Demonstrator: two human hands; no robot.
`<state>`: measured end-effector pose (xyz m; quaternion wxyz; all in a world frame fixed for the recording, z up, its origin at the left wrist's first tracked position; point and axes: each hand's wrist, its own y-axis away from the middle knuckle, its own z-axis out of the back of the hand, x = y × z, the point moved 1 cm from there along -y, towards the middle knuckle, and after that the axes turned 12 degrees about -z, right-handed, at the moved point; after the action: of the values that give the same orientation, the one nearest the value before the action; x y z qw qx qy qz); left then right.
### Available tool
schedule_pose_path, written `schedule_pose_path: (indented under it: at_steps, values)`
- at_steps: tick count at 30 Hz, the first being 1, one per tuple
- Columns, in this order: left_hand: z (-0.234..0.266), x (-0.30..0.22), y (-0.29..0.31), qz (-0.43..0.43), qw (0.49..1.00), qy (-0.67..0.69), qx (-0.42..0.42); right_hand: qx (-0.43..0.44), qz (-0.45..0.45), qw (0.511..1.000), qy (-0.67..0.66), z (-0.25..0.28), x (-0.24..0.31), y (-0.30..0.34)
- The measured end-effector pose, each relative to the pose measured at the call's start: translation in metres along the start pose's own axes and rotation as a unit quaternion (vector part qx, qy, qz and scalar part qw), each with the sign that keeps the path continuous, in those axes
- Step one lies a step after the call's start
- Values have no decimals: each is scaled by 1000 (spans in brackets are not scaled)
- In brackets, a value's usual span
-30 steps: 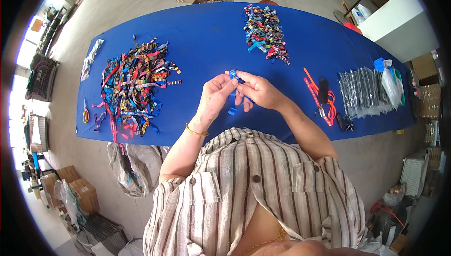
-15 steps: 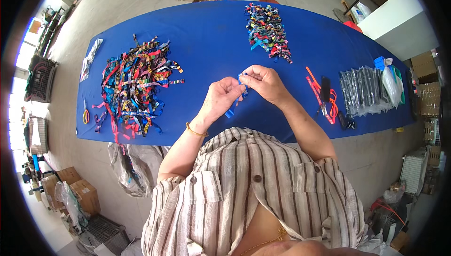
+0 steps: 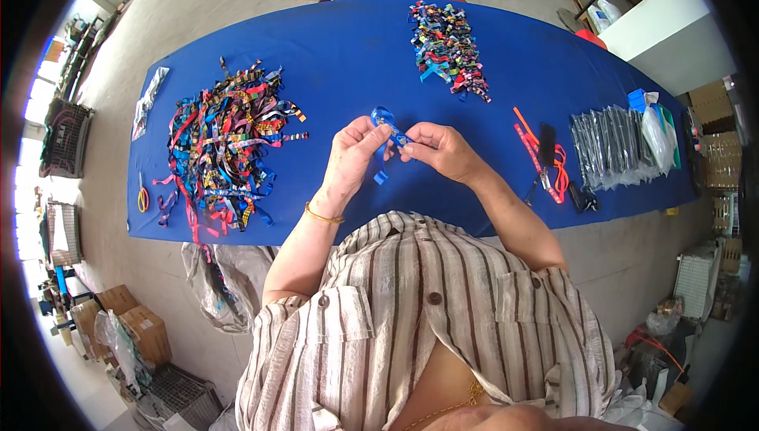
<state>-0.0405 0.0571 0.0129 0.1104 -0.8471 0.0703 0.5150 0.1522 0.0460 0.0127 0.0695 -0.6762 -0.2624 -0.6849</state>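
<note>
Between my hands, above the blue-covered table (image 3: 332, 51), is a blue patterned fabric strap (image 3: 383, 117) bent into a loop. My left hand (image 3: 354, 154) pinches it between thumb and fingers, and a short blue end hangs below. My right hand (image 3: 444, 153) grips its other part with thumb and fingertips. Left of my hands lies a big tangled pile of multicoloured straps (image 3: 229, 142). Farther off stands a neater heap of short, colourful folded straps (image 3: 449, 51).
Orange-handled scissors (image 3: 143, 198) and a clear plastic packet (image 3: 150, 103) lie at the left edge. To the right are red and orange straps (image 3: 538, 162), a black object (image 3: 547, 142), a row of plastic-wrapped dark items (image 3: 617, 146) and a blue box (image 3: 637, 100).
The strap has been turned and now shows a wide loop above my left hand. My hands have moved slightly apart, the right one lower and the left one a little to the left.
</note>
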Motion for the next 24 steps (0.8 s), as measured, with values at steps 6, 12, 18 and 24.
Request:
schedule_pose_path:
  at_steps: [6, 12, 18, 24]
  values:
    - [-7, -5, 1, 21, 994, 109, -11, 11, -15, 1000, 1, -2, -7, 5]
    - [-3, 1, 1, 19, 994, 102, -25, -13, 22, 993, 115, 3, -5, 15]
    - [-12, 1, 7, 5, 994, 100, -48, -60, 11, 994, 91, 10, -10, 13]
    - [-21, -5, 11, 30, 998, 61, 1, -88, 33, 992, 81, 16, -7, 11]
